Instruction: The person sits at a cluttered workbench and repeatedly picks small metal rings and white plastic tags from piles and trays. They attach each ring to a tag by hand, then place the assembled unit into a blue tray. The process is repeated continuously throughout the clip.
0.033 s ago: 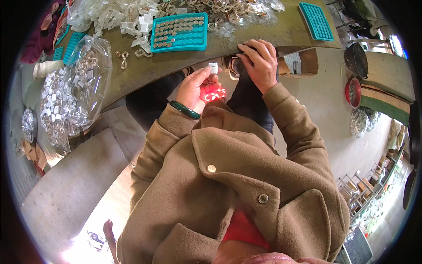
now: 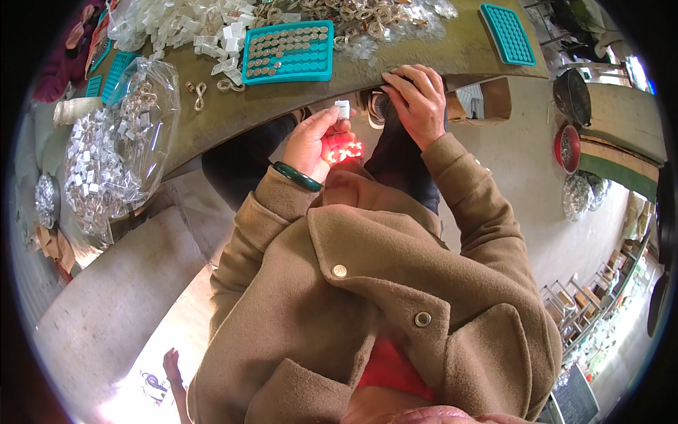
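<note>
White box (image 2: 342, 110) up in left hand (image 2: 311, 141), just off near edge of table (image 2: 455, 53). Table itself stretching right across top. Bulging clear bag (image 2: 161, 116) over at left, white boxes (image 2: 92, 159) packed in. Teal tray (image 2: 293, 77) near front edge, silvery discs (image 2: 263, 62) part-filling its rows. Right hand (image 2: 418, 102) at table edge, fingers bent; cannot tell if gripping anything. Left hand pinching box, thumb against fingers, red lights (image 2: 347, 150) glowing by lower fingers.
</note>
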Available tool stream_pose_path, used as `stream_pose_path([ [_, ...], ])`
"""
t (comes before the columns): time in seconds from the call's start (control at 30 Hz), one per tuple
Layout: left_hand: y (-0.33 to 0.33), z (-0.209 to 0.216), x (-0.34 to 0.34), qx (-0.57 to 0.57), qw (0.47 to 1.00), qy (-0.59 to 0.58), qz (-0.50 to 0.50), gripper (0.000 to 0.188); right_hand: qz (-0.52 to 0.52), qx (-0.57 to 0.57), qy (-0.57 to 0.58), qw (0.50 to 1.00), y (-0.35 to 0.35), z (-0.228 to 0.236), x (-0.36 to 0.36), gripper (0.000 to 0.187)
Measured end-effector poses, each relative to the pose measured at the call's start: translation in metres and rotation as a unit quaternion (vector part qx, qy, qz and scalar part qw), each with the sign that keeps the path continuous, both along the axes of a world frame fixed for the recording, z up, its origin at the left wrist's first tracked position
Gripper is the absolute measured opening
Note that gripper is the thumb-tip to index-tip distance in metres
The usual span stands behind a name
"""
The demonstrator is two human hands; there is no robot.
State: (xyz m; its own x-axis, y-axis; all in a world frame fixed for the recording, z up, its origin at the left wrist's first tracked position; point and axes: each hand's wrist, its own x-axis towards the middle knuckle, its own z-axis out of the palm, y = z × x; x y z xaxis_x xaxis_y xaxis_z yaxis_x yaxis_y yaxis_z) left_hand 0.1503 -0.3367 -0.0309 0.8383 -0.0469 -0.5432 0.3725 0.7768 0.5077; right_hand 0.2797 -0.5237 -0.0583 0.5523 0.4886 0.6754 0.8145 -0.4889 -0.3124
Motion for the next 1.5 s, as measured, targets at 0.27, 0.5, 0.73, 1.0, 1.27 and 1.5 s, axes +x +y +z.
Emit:
stream_pose_path([
  [0.27, 0.001, -0.004, 0.000, 0.028, 0.999, 0.017, -0.005, 0.032, -0.002, 0.028, 0.032, 0.999, 0.001, 0.004, 0.002, 0.012],
  [0.5, 0.001, -0.001, -0.001, -0.029, 1.000, 0.006, 0.004, 0.038, -0.038, 0.001, 0.084, 0.996, 0.013, 0.026, 0.014, 0.008],
  [0.73, 0.009, 0.001, 0.001, -0.090, 0.996, -0.008, -0.011, 0.037, -0.034, 0.123, 0.369, 0.920, 0.015, 0.035, 0.022, 0.011],
  [1.0, 0.003, -0.004, -0.001, -0.079, 0.996, -0.017, 0.033, 0.027, 0.013, 0.129, 0.406, 0.904, 0.016, 0.036, 0.030, 0.012],
  [1.27, -0.004, -0.016, -0.014, -0.061, 0.993, -0.077, 0.061, 0.024, 0.075, 0.189, 0.465, 0.862, 0.029, 0.038, 0.045, 0.006],
  [1.5, -0.008, 0.006, -0.035, -0.049, 0.982, -0.100, 0.151, 0.024, 0.219, 0.220, 0.541, 0.782, 0.050, 0.073, 0.006, 0.007],
])
